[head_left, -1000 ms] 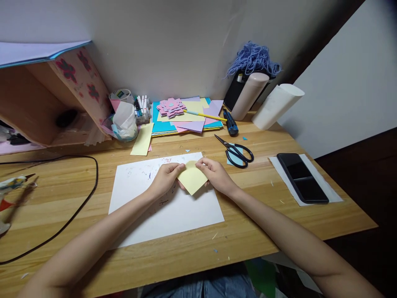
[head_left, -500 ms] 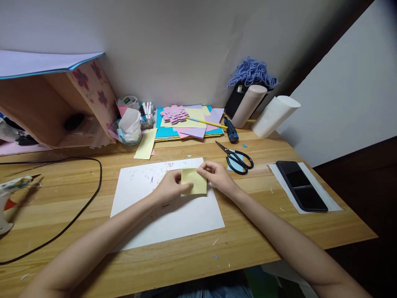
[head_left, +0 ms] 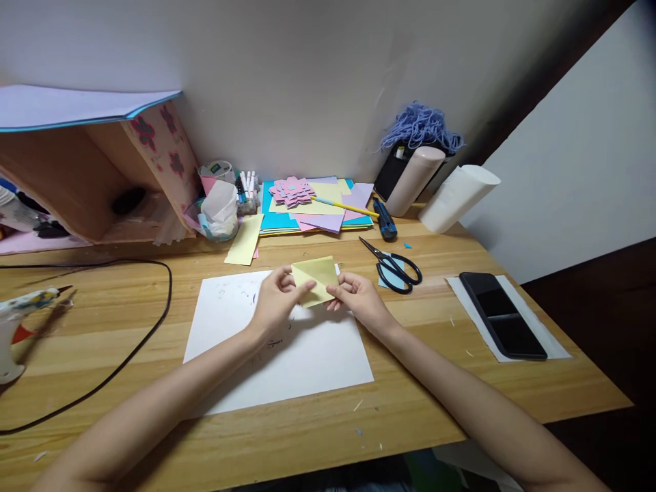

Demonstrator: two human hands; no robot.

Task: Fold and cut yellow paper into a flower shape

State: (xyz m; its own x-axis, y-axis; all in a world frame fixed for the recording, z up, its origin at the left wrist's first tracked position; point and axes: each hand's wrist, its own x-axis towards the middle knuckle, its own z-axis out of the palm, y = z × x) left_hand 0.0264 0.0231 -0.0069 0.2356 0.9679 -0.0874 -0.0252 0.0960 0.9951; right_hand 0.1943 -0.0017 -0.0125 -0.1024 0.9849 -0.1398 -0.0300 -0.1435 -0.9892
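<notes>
Between my two hands a small square of yellow paper (head_left: 316, 277) is held up, tilted, with a slanting crease or fold line across it. My left hand (head_left: 277, 295) pinches its left side, thumb on the front face. At the lower right corner, my right hand (head_left: 359, 295) grips it between thumb and fingers. Beneath them lies a white sheet (head_left: 318, 369) with small coloured marks. Black-handled scissors (head_left: 394, 268) rest on a light blue paper piece (head_left: 388, 275) to the right of my right hand.
Behind are a pink layered paper flower (head_left: 292, 192) on stacked coloured paper, a yellow pencil (head_left: 348, 207), a utility knife (head_left: 385, 220) and markers (head_left: 247, 188). A glue gun (head_left: 23, 321) and black cable (head_left: 167, 301) lie left; a phone (head_left: 502, 316) lies right.
The yellow paper has been raised a little and tilted, and a slanting line now shows on it. My right hand has shifted from its upper edge to its lower right corner.
</notes>
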